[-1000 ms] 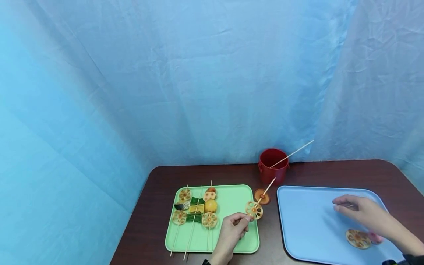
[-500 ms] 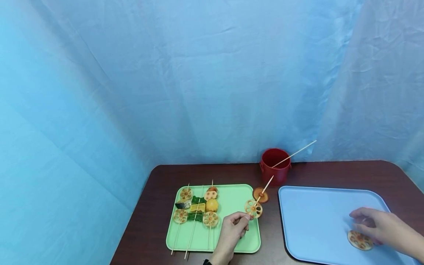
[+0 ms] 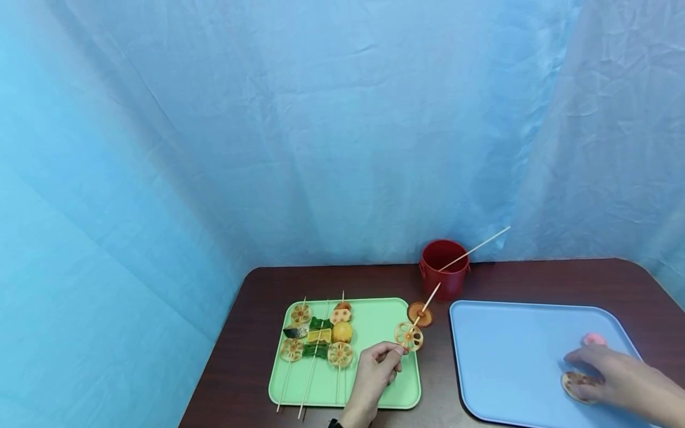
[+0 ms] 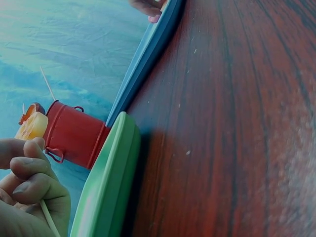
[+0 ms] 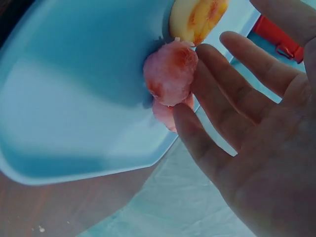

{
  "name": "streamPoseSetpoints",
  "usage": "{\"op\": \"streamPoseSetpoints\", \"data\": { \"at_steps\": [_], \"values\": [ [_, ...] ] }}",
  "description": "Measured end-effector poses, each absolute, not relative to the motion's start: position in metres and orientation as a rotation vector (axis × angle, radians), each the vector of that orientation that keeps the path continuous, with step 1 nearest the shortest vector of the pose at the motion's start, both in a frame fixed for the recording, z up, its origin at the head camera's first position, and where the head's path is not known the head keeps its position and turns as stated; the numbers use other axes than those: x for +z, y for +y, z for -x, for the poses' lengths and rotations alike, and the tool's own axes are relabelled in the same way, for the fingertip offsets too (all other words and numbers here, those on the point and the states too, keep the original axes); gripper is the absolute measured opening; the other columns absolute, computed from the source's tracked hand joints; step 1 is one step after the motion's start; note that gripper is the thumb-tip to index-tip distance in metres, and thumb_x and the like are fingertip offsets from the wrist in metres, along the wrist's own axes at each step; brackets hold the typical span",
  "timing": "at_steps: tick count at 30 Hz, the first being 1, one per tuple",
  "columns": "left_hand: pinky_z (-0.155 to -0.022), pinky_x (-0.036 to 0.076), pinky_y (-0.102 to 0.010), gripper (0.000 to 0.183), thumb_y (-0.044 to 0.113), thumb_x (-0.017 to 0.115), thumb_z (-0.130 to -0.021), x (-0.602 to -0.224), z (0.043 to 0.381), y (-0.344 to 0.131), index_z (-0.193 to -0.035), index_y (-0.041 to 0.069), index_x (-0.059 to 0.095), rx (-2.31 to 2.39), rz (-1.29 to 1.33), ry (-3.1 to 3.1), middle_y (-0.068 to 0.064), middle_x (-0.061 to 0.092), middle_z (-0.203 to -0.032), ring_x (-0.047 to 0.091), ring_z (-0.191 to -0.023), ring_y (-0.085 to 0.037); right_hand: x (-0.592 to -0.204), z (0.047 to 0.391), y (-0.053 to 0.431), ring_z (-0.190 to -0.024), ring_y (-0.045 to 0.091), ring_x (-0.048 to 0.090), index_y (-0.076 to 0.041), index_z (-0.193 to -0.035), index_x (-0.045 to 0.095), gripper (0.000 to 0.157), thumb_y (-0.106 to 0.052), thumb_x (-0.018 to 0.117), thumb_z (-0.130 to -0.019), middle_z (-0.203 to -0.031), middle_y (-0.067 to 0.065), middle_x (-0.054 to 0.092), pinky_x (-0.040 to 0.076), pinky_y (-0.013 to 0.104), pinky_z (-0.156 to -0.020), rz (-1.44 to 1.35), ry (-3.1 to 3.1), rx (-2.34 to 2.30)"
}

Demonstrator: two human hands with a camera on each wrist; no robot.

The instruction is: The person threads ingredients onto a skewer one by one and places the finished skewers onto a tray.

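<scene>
My left hand (image 3: 376, 374) pinches a bamboo skewer (image 3: 432, 295) over the right side of the green tray (image 3: 377, 312). Threaded on it are a lotus root slice (image 3: 402, 337) and, nearer the tip, a brown mushroom-like cap (image 3: 414, 313). My right hand (image 3: 615, 374) is low over the blue tray (image 3: 508, 345), fingers extended in the right wrist view. Its fingertips are right at a lumpy pink ball (image 5: 170, 73), with a second pink lump (image 5: 164, 114) behind. Another lotus root slice (image 3: 574, 380) lies partly hidden under this hand in the head view.
Several finished-looking skewers with lotus slices, green pieces (image 3: 316, 349) and a yellow ball (image 3: 342, 332) lie on the green tray. Behind, between the trays, stands a red bucket (image 3: 444, 282) with a bare skewer (image 3: 484, 242) leaning out. A blue curtain (image 3: 342, 148) hangs behind the table.
My right hand has moved right and down across the blue tray to the lotus slice and pink balls. A pink ball now shows beyond its fingers. My left hand has stayed nearly still.
</scene>
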State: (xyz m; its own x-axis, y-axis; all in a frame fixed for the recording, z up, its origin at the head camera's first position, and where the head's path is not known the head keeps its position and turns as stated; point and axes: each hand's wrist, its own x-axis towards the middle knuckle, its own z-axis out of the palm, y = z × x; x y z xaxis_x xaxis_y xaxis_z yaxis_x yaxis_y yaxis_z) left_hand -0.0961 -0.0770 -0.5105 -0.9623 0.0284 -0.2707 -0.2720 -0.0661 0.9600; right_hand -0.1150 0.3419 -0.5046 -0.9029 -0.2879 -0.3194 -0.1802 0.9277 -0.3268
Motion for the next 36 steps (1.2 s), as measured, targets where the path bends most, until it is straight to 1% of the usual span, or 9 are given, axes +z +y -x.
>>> {"op": "streamPoseSetpoints", "data": {
  "at_steps": [3, 6, 9, 11, 14, 19, 23, 29, 36],
  "values": [
    [-0.044, 0.03, -0.017, 0.026, 0.029, 0.067, -0.088, -0.51, 0.096, -0.077, -0.093, 0.004, 0.074, 2.133, 0.264, 1.993, 0.003, 0.055, -0.062, 0.04, -0.049, -0.005, -0.507, 0.115, 0.341, -0.088, 0.023, 0.06, -0.005, -0.11, 0.068, 0.071, -0.061, 0.073, -0.066, -0.103, 0.009, 0.067, 0.049, 0.054, -0.077, 0.346, 2.723, -0.351],
    [-0.044, 0.029, -0.018, 0.027, 0.029, 0.067, -0.088, -0.51, 0.096, -0.077, -0.094, 0.004, 0.074, 2.126, 0.27, 1.989, 0.003, 0.055, -0.062, 0.04, -0.048, -0.005, -0.508, 0.115, 0.34, -0.089, 0.025, 0.061, -0.006, -0.107, 0.069, 0.067, -0.059, 0.074, -0.066, -0.101, 0.009, 0.068, 0.048, 0.055, -0.078, 0.36, 2.738, -0.31],
    [-0.044, 0.029, -0.018, 0.027, 0.029, 0.067, -0.088, -0.51, 0.096, -0.077, -0.094, 0.004, 0.074, 2.126, 0.274, 1.981, 0.003, 0.055, -0.062, 0.04, -0.048, -0.005, -0.51, 0.115, 0.338, -0.083, 0.02, 0.06, -0.008, -0.101, 0.07, 0.056, -0.052, 0.077, -0.068, -0.097, 0.005, 0.068, 0.05, 0.052, -0.076, 0.378, 2.754, -0.283],
    [-0.044, 0.03, -0.017, 0.026, 0.029, 0.067, -0.088, -0.51, 0.096, -0.077, -0.093, 0.004, 0.074, 2.129, 0.272, 1.979, 0.003, 0.055, -0.062, 0.04, -0.049, -0.005, -0.511, 0.114, 0.337, -0.076, 0.016, 0.056, -0.013, -0.095, 0.07, 0.044, -0.046, 0.079, -0.069, -0.089, -0.001, 0.065, 0.05, 0.045, -0.071, 0.381, 2.76, -0.271],
    [-0.045, 0.03, -0.017, 0.024, 0.028, 0.067, -0.088, -0.51, 0.096, -0.076, -0.093, 0.005, 0.074, 2.134, 0.267, 1.98, 0.002, 0.055, -0.062, 0.04, -0.049, -0.005, -0.512, 0.113, 0.335, -0.066, 0.014, 0.047, -0.018, -0.087, 0.067, 0.031, -0.04, 0.079, -0.07, -0.077, -0.006, 0.055, 0.042, 0.038, -0.063, 0.36, 2.754, -0.274],
    [-0.045, 0.031, -0.017, 0.026, 0.028, 0.067, -0.088, -0.509, 0.095, -0.076, -0.094, 0.004, 0.074, 2.134, 0.266, 1.976, 0.002, 0.055, -0.062, 0.041, -0.049, -0.005, -0.511, 0.112, 0.331, -0.063, 0.014, 0.045, -0.016, -0.087, 0.058, 0.038, -0.045, 0.078, -0.072, -0.071, -0.004, 0.045, 0.038, 0.035, -0.059, 0.295, 2.732, -0.305],
    [-0.044, 0.03, -0.017, 0.026, 0.028, 0.067, -0.088, -0.507, 0.095, -0.076, -0.094, 0.003, 0.074, 2.125, 0.274, 1.976, 0.002, 0.055, -0.062, 0.041, -0.049, -0.005, -0.51, 0.11, 0.329, -0.058, 0.013, 0.042, -0.018, -0.082, 0.049, 0.036, -0.04, 0.076, -0.075, -0.068, -0.003, 0.041, 0.035, 0.031, -0.055, 0.294, 2.782, -0.33],
    [-0.044, 0.03, -0.017, 0.026, 0.028, 0.067, -0.088, -0.507, 0.095, -0.076, -0.093, 0.003, 0.073, 2.116, 0.27, 1.994, 0.003, 0.055, -0.062, 0.041, -0.049, -0.005, -0.508, 0.112, 0.323, -0.059, 0.012, 0.043, -0.018, -0.085, 0.05, 0.038, -0.045, 0.075, -0.076, -0.068, -0.003, 0.042, 0.035, 0.03, -0.054, 0.27, 2.765, -0.39],
    [-0.044, 0.03, -0.018, 0.026, 0.03, 0.067, -0.088, -0.506, 0.095, -0.077, -0.092, 0.005, 0.074, 2.113, 0.276, 1.993, 0.003, 0.055, -0.063, 0.041, -0.049, -0.006, -0.501, 0.115, 0.324, -0.057, 0.002, 0.041, -0.019, -0.089, 0.052, 0.029, -0.027, 0.077, -0.077, -0.069, -0.008, 0.046, 0.036, 0.024, -0.053, 0.39, 2.786, -0.5]
  ]
}}
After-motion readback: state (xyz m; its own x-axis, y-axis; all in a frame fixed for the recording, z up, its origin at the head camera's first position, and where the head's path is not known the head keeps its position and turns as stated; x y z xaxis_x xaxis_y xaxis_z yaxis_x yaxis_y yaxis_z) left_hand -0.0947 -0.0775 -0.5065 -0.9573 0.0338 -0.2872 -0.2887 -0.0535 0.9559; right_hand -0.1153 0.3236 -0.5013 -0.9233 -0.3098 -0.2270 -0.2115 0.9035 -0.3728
